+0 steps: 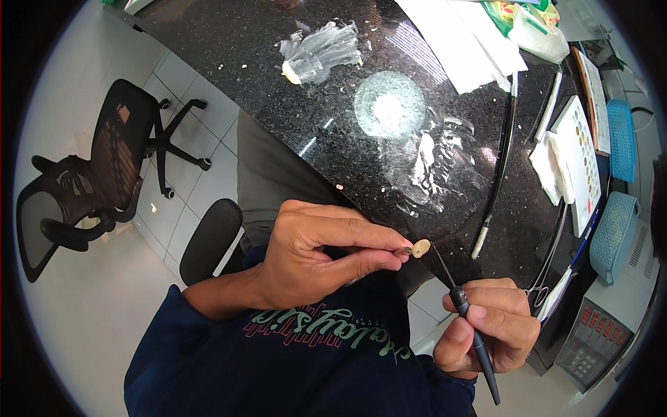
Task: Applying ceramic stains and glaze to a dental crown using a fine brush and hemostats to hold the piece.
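Observation:
In a pinch between thumb and forefinger, my left hand [326, 247] holds a small dark metal holder [403, 251]. At the end of it sits a small cream-coloured, rounded piece [421, 248] that looks like a tooth crown, with a dark spot on its face. My right hand [497, 326] is closed in a pen grip round a slim black-handled tool [481, 351]. Its thin dark tip points up and left and ends close beside the cream piece; whether it touches I cannot tell. Whether the tip is a brush or a probe is too fine to make out.
The speckled black worktop [319, 132] bears a round bright glassy patch [389, 104], white smears [427, 163], a crumpled clear plastic piece [323, 52] and white paper [458, 42]. To the right are a black cable [504, 153], a palette [580, 163] and blue baskets [620, 139]. Office chairs [125, 139] stand left.

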Motion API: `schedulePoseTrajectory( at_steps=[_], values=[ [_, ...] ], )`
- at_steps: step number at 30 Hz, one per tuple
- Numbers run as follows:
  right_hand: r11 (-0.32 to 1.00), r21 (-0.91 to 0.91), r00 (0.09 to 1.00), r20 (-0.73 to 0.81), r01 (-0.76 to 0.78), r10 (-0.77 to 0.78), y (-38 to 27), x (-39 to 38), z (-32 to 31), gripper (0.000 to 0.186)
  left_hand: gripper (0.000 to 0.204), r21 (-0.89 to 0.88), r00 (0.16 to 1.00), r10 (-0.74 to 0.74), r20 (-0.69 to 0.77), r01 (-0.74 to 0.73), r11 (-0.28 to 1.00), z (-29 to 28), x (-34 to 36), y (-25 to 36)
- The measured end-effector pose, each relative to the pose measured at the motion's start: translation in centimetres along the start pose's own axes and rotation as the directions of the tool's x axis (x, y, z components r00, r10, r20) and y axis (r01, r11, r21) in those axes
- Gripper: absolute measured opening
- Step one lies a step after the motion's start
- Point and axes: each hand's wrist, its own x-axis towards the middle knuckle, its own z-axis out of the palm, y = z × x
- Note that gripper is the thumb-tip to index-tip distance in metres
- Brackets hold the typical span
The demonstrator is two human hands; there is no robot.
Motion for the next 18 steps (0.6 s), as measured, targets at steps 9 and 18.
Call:
schedulePoseTrajectory(
  at_steps=[9,18],
  values=[
    [1.0,0.01,1.0,0.014,0.011,-0.011,0.16,0.02,-0.04,0.027,0.013,0.012,1.0,0.006,0.012,-0.007,1.0,-0.12,0.06,0.03],
    [1.0,0.01,1.0,0.013,0.012,-0.012,0.15,0.01,-0.04,0.027,0.013,0.002,1.0,0.008,0.008,-0.008,1.0,-0.08,0.04,-0.04]
  ],
)
